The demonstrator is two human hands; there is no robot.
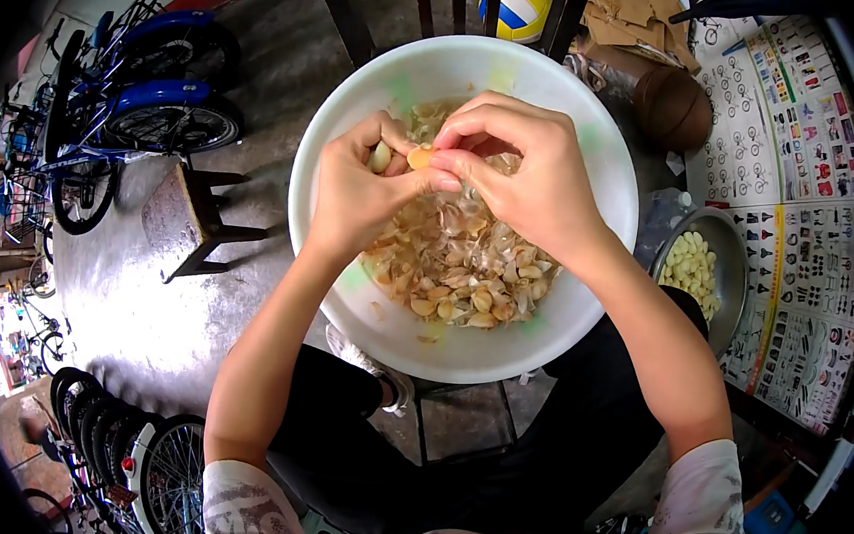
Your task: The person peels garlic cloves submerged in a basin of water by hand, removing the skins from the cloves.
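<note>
My two hands meet above a large white basin (572,334) holding water, loose garlic skins and unpeeled garlic cloves (479,301). Between the fingertips is a tan garlic clove (420,157), pinched by my left hand (358,186), which also keeps a pale clove (379,157) tucked in its curled fingers. My right hand (526,159) has its thumb and fingers closed at the right end of the tan clove; whether it grips the clove or its skin is too small to tell. At the right, peeled cloves (690,263) lie in a metal bowl (738,266).
A wooden stool (175,212) stands left of the basin, with blue bicycles (164,106) beyond it. Dark bars (342,9) rise behind the basin, near a volleyball (522,11) and a brown ball (672,108). A printed sheet (801,226) covers the right side.
</note>
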